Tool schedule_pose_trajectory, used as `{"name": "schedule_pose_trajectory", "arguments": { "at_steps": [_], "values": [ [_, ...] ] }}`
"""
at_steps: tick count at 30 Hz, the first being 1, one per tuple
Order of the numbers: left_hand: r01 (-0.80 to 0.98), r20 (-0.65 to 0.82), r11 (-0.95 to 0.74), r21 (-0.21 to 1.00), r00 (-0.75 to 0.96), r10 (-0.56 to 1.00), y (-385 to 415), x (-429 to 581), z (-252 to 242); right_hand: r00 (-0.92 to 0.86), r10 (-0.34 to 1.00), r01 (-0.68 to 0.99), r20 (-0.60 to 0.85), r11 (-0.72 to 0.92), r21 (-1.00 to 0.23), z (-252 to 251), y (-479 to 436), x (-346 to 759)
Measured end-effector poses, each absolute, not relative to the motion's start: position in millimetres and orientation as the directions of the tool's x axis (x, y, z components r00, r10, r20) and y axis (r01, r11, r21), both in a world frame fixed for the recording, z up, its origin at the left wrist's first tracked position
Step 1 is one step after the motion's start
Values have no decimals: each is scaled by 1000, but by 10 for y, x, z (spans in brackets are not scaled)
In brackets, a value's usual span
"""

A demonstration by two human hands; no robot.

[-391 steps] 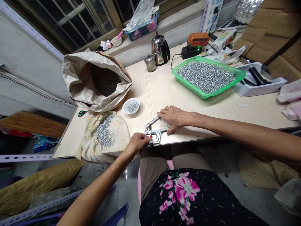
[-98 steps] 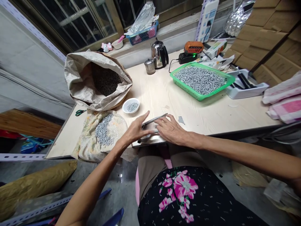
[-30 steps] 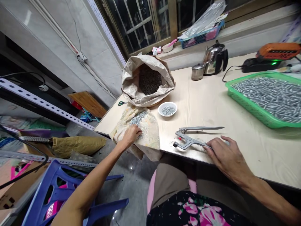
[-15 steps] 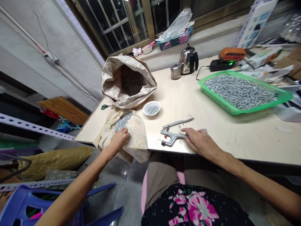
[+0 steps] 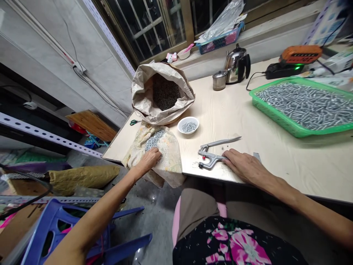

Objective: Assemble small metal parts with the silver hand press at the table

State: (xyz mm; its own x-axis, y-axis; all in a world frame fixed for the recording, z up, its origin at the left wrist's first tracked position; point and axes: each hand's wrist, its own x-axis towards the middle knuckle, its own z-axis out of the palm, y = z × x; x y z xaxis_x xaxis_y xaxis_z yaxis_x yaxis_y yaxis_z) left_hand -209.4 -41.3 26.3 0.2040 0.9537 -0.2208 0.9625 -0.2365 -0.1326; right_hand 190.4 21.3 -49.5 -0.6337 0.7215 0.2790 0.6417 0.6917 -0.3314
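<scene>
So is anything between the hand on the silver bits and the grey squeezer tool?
Nothing visible. The left hand rests on small silver metal pieces on the flowery cloth; between it and the grey metal hand press under the right hand lie only cloth and bare pale table. The small white bowl sits farther back.

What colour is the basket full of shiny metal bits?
A green plastic basket, shown in the head view.

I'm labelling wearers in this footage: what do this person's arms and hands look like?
The left hand and the right hand are bare: no gloves, and no ring, watch or bracelet shows. The left forearm and right forearm are uncovered, with no sleeve in view. The top is black with pink flowers.
</scene>
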Motion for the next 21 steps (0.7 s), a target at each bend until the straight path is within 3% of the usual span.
{"name": "schedule_pose_trajectory", "arguments": {
  "at_steps": [6, 10, 12, 15, 21],
  "values": [
    [988, -161, -155, -20, 150, 976, -371, -2055, 278, -640, 697, 638, 324, 717, -282, -499, 196, 1890],
    [970, -26, 13, 244, -7, 1000, -359, -1870, 310, -639, 692, 668, 336, 716, -205, -460, 147, 1865],
    [875, -36, 94, 475, -87, 996, -368, -1661, 317, -644, 675, 672, 360, 724, -155, -414, 108, 1855],
    [595, -170, 197, 779, -102, 980, -393, -1244, 291, -663, 631, 666, 404, 743, -67, -310, 52, 1839],
    [245, -220, 240, 939, -105, 970, -399, -590, 99, -673, 566, 671, 477, 738, 72, -150, 10, 1817]
  ]
}}
